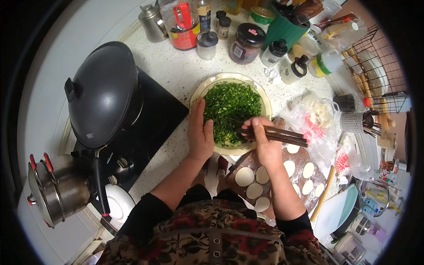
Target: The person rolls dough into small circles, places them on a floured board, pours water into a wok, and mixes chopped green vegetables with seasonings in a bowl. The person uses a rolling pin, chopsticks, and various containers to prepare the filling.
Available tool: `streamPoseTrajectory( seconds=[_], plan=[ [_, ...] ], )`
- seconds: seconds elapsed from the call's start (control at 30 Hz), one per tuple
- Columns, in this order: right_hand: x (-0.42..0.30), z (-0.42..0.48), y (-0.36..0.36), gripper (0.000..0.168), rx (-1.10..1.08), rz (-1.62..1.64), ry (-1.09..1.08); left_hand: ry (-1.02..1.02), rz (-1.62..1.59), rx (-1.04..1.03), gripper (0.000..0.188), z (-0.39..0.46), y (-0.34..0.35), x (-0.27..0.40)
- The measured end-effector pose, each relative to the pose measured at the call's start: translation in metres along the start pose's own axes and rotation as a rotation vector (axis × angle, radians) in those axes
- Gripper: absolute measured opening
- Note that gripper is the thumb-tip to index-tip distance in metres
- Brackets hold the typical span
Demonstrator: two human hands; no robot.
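A cream scalloped bowl (239,77) stands on the counter, heaped with finely chopped green vegetables (228,106). My left hand (201,132) grips its left rim, thumb over the inside edge and fingers along the outside. In my right hand (265,139) are dark wooden chopsticks (285,135), their tips down among the greens. Below my right forearm lies a floured brown board (238,188) with several flat round dough pieces (244,176). A knife-like dark handle (239,162) juts out by the board's left edge; the rest is hidden.
A lidded wok (102,96) sits on the black cooktop (155,106) at left, beside a steel pot (63,188). Jars and shakers (246,46) line the back. To the right are plastic bags (311,122), a wooden rolling pin (323,195) and a cutting board (334,212).
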State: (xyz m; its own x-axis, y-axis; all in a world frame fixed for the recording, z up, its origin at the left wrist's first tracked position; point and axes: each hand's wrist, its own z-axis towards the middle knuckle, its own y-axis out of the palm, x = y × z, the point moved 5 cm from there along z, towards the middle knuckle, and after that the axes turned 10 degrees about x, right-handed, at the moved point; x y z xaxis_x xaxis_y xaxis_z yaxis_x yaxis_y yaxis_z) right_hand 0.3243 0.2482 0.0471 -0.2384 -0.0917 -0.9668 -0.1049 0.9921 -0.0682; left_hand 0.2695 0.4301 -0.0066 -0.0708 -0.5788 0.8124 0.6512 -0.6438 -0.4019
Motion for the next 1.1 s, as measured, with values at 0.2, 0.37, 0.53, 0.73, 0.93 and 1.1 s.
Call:
streamPoseTrajectory(
  seconds=[0.2, 0.37, 0.53, 0.73, 0.93, 1.1],
  plan=[
    [0.011, -0.014, 0.018, 0.02, -0.172, -0.241, -0.257, 0.004, -0.043, 0.002, 0.055, 0.0, 0.002, -0.002],
    [-0.011, 0.004, -0.029, 0.023, 0.013, -0.284, -0.278, -0.068, -0.206, 0.049, 0.056, -0.001, -0.011, -0.013],
    [0.007, -0.003, -0.029, 0.027, 0.124, -0.374, -0.323, -0.113, -0.286, 0.064, 0.056, 0.004, -0.011, -0.013],
    [-0.011, -0.022, 0.017, 0.012, -0.066, -0.192, -0.28, -0.133, -0.313, 0.081, 0.055, 0.002, -0.016, -0.015],
    [0.011, -0.003, 0.023, 0.011, -0.063, -0.292, -0.533, -0.147, -0.355, 0.071, 0.054, 0.004, -0.009, -0.012],
    [-0.015, -0.003, 0.005, 0.012, -0.023, -0.283, -0.386, -0.149, -0.351, 0.082, 0.054, 0.002, -0.01, -0.009]
  ],
)
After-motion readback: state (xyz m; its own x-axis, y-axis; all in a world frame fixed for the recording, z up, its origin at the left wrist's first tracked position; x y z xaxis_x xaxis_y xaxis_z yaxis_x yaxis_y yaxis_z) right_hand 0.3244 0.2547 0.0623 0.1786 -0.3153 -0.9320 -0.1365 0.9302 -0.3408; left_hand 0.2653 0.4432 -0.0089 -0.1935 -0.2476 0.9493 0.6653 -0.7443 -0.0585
